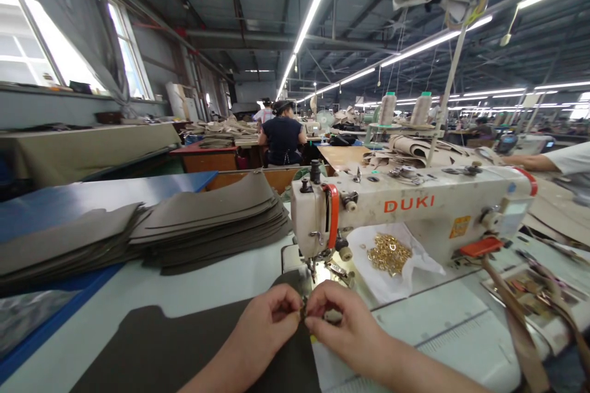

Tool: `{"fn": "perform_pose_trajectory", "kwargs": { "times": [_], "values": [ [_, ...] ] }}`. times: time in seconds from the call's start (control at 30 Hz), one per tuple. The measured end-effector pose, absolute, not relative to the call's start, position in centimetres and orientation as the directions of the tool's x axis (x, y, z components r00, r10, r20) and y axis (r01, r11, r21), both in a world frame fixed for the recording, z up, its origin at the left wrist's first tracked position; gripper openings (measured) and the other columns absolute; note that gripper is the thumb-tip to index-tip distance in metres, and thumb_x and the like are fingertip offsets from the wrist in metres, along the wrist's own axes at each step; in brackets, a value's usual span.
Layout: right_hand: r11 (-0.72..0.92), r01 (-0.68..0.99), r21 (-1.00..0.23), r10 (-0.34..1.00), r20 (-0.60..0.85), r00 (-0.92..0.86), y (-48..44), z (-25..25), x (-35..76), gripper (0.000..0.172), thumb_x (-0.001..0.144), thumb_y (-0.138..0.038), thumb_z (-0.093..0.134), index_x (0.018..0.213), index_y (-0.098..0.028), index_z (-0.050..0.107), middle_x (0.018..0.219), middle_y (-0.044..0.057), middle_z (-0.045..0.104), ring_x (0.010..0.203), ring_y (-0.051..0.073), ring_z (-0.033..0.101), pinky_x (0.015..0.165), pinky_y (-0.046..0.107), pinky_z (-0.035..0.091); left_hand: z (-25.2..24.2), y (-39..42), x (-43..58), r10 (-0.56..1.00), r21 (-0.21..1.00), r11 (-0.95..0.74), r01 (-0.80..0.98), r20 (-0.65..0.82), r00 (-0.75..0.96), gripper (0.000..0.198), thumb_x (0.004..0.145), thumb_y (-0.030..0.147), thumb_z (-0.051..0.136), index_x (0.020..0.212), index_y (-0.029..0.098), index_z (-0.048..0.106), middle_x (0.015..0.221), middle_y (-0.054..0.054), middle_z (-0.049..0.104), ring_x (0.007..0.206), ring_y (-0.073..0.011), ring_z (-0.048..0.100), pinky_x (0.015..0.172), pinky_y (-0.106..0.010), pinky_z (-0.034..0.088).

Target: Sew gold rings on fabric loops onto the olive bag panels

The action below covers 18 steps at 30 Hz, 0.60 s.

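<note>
My left hand point(271, 319) and my right hand point(343, 319) meet just in front of the needle area of a white sewing machine point(410, 215). Thumb and fingers of each are pinched together on something small, too hidden by the fingertips to name. Beneath them a dark grey-brown cut panel point(184, 344) lies flat on the pale table, its far end curving up beside the presser foot point(313, 267). Behind the machine's neck, small gold-coloured metal rings point(391, 253) are heaped on a white sheet point(362, 245).
Stacked dark panels point(216, 215) stand at the left, beside a blue-edged surface point(110, 190). To the right, a tray point(530, 301) holds small parts and straps point(520, 331). Another person's arm point(530, 159) reaches in at far right; a seated person point(283, 135) works ahead.
</note>
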State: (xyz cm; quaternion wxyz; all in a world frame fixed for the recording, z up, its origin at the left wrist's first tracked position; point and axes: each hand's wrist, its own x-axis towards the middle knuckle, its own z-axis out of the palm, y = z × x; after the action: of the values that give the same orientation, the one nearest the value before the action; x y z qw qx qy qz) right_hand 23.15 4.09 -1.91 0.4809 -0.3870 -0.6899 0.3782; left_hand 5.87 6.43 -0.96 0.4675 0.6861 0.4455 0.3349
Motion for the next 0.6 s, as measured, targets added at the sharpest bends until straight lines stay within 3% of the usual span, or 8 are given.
{"fn": "perform_pose_trajectory", "kwargs": {
  "times": [0.2, 0.4, 0.6],
  "values": [
    [0.484, 0.229, -0.844, 0.874, 0.454, -0.173, 4.4, -2.3, 23.4, 0.008, 0.072, -0.012, 0.055, 0.066, -0.016, 0.061, 0.066, 0.001, 0.06, 0.063, 0.012, 0.055, 0.06, 0.022, 0.042, 0.4, 6.3, 6.4, 0.95, 0.975, -0.103, 0.196, 0.038, 0.31, 0.007, 0.056, 0.023, 0.06, 0.057, 0.019, 0.054, 0.064, 0.002, 0.058, 0.063, -0.0151, 0.054, 0.064, -0.026, 0.043],
    [0.364, 0.152, -0.919, 0.931, 0.356, -0.076, 4.6, -3.0, 22.8, 0.007, 0.069, -0.017, 0.058, 0.063, -0.015, 0.058, 0.059, 0.0, 0.057, 0.055, 0.011, 0.049, 0.054, 0.023, 0.04, 0.5, 6.2, 6.4, 0.959, 0.988, -0.081, 0.13, 0.042, 0.279, 0.006, 0.052, 0.021, 0.061, 0.052, 0.019, 0.055, 0.061, 0.002, 0.06, 0.059, -0.0142, 0.056, 0.06, -0.025, 0.045],
    [0.339, 0.158, -0.927, 0.941, 0.333, -0.063, 4.7, -3.0, 22.8, 0.007, 0.068, -0.017, 0.057, 0.062, -0.015, 0.058, 0.058, 0.0, 0.059, 0.054, 0.012, 0.051, 0.055, 0.023, 0.041, 0.6, 6.2, 6.6, 0.955, 0.991, -0.055, 0.121, 0.017, 0.296, 0.011, 0.053, 0.022, 0.064, 0.061, 0.018, 0.058, 0.059, 0.002, 0.06, 0.059, -0.0142, 0.057, 0.059, -0.025, 0.046]
  ]
}}
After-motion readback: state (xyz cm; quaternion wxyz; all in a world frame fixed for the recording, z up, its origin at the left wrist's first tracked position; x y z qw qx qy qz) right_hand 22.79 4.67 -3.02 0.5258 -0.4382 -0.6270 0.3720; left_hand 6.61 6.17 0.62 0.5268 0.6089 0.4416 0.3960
